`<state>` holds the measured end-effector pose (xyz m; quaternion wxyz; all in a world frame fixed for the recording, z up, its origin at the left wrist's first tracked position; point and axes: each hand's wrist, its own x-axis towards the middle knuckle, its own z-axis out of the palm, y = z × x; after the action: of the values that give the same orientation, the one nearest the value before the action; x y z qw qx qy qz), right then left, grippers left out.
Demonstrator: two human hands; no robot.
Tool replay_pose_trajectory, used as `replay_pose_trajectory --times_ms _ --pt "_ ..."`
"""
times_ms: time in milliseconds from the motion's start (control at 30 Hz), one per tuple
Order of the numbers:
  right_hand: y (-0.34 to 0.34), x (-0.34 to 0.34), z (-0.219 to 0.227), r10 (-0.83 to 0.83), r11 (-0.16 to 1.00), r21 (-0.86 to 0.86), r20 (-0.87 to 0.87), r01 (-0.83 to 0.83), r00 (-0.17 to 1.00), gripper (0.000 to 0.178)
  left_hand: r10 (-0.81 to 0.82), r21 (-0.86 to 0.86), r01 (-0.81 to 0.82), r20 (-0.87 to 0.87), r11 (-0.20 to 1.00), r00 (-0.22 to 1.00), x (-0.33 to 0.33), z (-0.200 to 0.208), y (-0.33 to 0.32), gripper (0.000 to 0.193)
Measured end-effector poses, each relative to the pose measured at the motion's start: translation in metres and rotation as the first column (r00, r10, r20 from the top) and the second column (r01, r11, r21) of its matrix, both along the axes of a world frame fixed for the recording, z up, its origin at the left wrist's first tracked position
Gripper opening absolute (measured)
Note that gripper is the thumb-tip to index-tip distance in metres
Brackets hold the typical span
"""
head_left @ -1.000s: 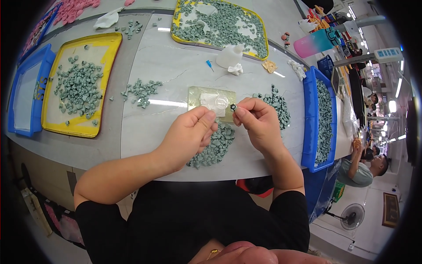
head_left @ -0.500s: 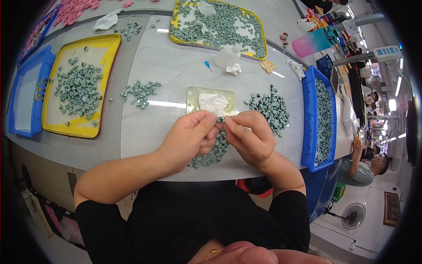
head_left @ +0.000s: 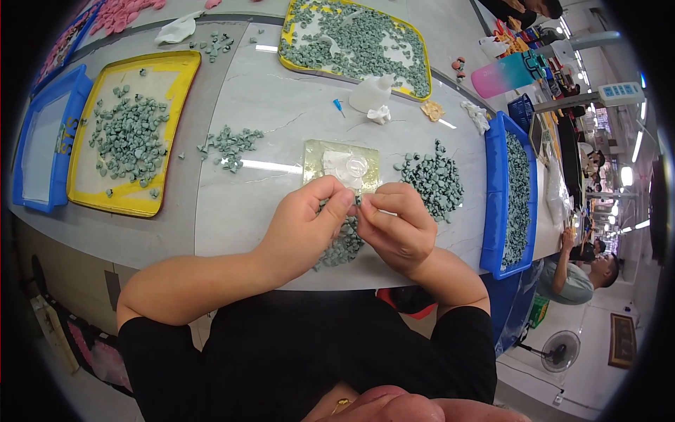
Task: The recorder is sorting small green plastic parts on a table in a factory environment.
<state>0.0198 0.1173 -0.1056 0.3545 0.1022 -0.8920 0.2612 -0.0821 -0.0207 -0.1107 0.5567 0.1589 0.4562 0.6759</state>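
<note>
My left hand [head_left: 307,219] and my right hand [head_left: 399,226] meet fingertip to fingertip over the near middle of the table. Pinched between them is a small grey-green piece [head_left: 358,200], mostly covered by the fingers. Just beyond the fingertips lies a yellowish-green square pad [head_left: 314,156] with a white patch [head_left: 344,166] and a clear round thing on it. A heap of similar grey-green pieces [head_left: 342,250] sits partly hidden under my hands. More pieces lie in a pile [head_left: 432,179] to the right and a smaller pile [head_left: 232,146] to the left.
Yellow-rimmed trays of grey-green pieces stand at the left [head_left: 179,105] and far middle [head_left: 427,63]. A full blue bin [head_left: 496,197] is at the right. A white bottle [head_left: 369,93], blue-tipped nozzle [head_left: 339,106] and pink-and-teal bottle [head_left: 496,76] stand beyond. A person [head_left: 580,278] sits to the right.
The view has shifted slightly. My fingertips have closed further around the small piece, and less of it shows; the right hand's fingers are more curled.
</note>
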Motion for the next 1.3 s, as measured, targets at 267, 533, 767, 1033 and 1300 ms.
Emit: replay_pose_trajectory --times_ms 267,533,767,1033,1300 --pt "0.008 0.001 0.006 0.059 0.952 -0.307 0.211 0.009 0.976 0.02 -0.045 -0.018 0.048 0.15 0.999 0.988 -0.009 0.007 0.0 0.023" --pt "0.068 0.009 0.012 -0.413 0.877 -0.045 0.438 0.478 0.799 0.012 -0.287 -0.238 0.248 -0.142 0.939 0.947 -0.009 0.009 0.004 0.029" --pt "0.066 0.011 0.002 -0.454 0.891 0.295 0.525 0.346 0.72 0.016 -0.05 -0.115 0.075 0.206 0.99 0.977 -0.01 0.007 0.008 0.024" --pt "0.036 0.0 0.013 -0.299 0.904 -0.111 0.522 0.412 0.799 0.022 -0.063 -0.05 0.081 0.286 0.995 0.956 -0.016 0.005 0.007 0.021" --pt "0.017 -0.004 0.008 -0.032 0.989 -0.132 0.198 0.059 0.98 0.028 -0.079 0.005 0.081 0.278 0.997 0.957 -0.01 0.0 0.008 0.021"
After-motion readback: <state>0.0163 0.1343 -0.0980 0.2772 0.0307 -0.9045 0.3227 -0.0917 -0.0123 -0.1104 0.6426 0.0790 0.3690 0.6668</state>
